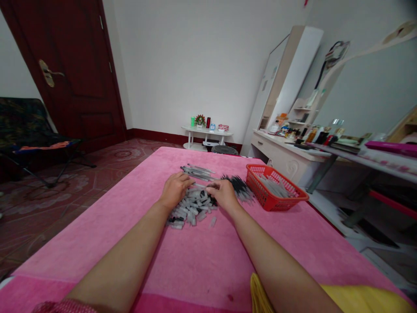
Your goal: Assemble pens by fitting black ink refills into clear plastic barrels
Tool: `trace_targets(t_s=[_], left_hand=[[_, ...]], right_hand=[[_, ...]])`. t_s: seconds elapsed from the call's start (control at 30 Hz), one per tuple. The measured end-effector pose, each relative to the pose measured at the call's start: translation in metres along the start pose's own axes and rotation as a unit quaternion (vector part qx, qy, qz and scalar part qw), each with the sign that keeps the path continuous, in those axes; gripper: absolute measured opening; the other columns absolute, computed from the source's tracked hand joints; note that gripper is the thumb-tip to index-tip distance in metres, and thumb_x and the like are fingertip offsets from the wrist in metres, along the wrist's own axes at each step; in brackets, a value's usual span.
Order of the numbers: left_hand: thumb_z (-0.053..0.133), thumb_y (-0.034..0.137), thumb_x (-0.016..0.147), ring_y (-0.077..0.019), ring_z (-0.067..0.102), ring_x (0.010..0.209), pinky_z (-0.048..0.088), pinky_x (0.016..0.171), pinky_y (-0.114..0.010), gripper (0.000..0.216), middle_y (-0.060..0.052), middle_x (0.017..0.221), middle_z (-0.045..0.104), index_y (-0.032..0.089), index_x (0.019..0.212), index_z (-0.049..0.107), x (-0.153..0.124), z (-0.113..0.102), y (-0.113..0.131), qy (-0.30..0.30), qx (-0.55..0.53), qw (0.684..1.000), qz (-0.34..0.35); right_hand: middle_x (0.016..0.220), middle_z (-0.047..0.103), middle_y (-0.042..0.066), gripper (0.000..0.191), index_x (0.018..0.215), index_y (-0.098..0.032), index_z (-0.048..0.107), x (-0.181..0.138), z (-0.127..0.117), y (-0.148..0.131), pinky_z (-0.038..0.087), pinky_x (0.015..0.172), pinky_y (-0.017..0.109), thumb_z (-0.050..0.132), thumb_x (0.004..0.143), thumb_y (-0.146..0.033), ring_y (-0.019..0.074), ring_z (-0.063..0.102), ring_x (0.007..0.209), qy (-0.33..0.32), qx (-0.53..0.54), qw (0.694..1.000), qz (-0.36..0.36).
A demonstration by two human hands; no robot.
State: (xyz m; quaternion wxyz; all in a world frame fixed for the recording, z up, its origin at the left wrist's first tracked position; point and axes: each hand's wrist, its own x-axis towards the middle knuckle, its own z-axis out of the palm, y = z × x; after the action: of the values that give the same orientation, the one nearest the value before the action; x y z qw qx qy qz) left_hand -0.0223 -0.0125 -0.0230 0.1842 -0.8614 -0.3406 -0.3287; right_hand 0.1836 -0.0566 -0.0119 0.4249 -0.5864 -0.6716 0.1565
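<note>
My left hand (176,189) and my right hand (223,194) are close together over the table, fingers pinched. Between them stretches a thin pale pen (200,186), its ends at my fingertips. Right below lies a heap of pen caps (193,208), clear and whitish with some black parts. One loose cap (213,221) sits apart, to the right of the heap. Beyond my hands several pens (199,172) lie side by side. Just right of my right hand is a bunch of black-ended pen refills (240,188), partly hidden by that hand.
A red plastic basket (276,204) holding pale pen barrels (276,186) stands at the right on the pink-covered table (202,265). Yellow cloth (365,298) lies at the near right edge. Farther off are a white stand (208,130), a dresser (286,152) and a folding chair (35,139).
</note>
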Motion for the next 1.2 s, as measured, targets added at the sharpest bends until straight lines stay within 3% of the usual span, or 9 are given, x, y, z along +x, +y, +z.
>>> trace_targets(t_s=[0.23,0.43,0.6,0.73,0.87,1.07,1.2], left_hand=[[0.049,0.026,0.089,-0.0201,0.051,0.081,0.040,0.070,-0.032,0.020,-0.005,0.078,0.063,0.022,0.096,0.068,0.002,0.002,0.000,-0.024,-0.010,0.999,0.018],[0.047,0.025,0.090,-0.0197,0.052,0.081,0.042,0.071,-0.031,0.022,-0.006,0.079,0.064,0.021,0.097,0.067,0.002,0.003,-0.001,-0.022,-0.026,0.999,0.027],[0.048,0.021,0.088,-0.0204,0.051,0.080,0.042,0.070,-0.032,0.022,-0.007,0.077,0.063,0.020,0.096,0.068,0.002,0.000,-0.001,-0.018,-0.035,0.999,0.016],[0.047,0.019,0.087,-0.0207,0.051,0.081,0.042,0.072,-0.033,0.023,-0.006,0.079,0.064,0.020,0.098,0.068,0.001,-0.001,-0.001,-0.012,-0.034,0.999,0.010],[0.049,0.021,0.088,-0.0205,0.051,0.081,0.041,0.072,-0.033,0.021,-0.006,0.079,0.064,0.020,0.096,0.068,0.000,0.000,-0.001,-0.009,-0.030,0.999,0.014],[0.049,0.022,0.088,-0.0204,0.051,0.081,0.041,0.071,-0.032,0.021,-0.006,0.078,0.063,0.020,0.095,0.068,0.000,0.000,-0.001,-0.014,-0.029,0.999,0.016],[0.049,0.016,0.085,-0.0206,0.051,0.082,0.041,0.071,-0.033,0.022,-0.006,0.079,0.064,0.021,0.097,0.068,-0.001,0.002,-0.004,-0.011,-0.030,0.999,-0.012]], right_hand=[[0.080,0.074,0.005,0.008,0.077,-0.023,0.075,-0.004,-0.017,-0.019,0.039,0.064,0.027,0.067,0.074,-0.023,0.0205,0.065,0.075,-0.006,-0.201,0.975,-0.098],[0.092,0.073,0.005,0.014,0.087,-0.024,0.074,-0.005,-0.020,-0.018,0.039,0.073,0.027,0.062,0.079,-0.023,0.0207,0.064,0.086,-0.013,-0.249,0.958,-0.142],[0.091,0.073,0.004,0.015,0.087,-0.025,0.072,-0.005,-0.017,-0.017,0.039,0.067,0.026,0.067,0.076,-0.032,0.0194,0.063,0.080,0.022,-0.210,0.973,-0.094],[0.067,0.067,0.002,0.035,0.071,-0.020,0.068,-0.004,-0.011,-0.009,0.033,0.054,0.023,0.051,0.085,-0.047,0.0159,0.058,0.061,0.022,-0.115,0.993,-0.019],[0.048,0.054,-0.002,0.040,0.055,-0.017,0.060,-0.001,-0.004,0.002,0.030,0.050,0.021,0.047,0.086,-0.040,0.0127,0.050,0.051,-0.014,-0.025,1.000,-0.012],[0.061,0.064,0.000,0.007,0.069,-0.015,0.067,0.003,-0.003,0.005,0.036,0.053,0.021,0.062,0.067,-0.020,0.0121,0.055,0.056,-0.003,0.013,1.000,0.015],[0.071,0.069,0.002,0.012,0.077,-0.017,0.069,0.003,-0.010,0.005,0.039,0.057,0.022,0.066,0.066,-0.020,0.0137,0.059,0.063,0.029,-0.040,0.998,0.035]])
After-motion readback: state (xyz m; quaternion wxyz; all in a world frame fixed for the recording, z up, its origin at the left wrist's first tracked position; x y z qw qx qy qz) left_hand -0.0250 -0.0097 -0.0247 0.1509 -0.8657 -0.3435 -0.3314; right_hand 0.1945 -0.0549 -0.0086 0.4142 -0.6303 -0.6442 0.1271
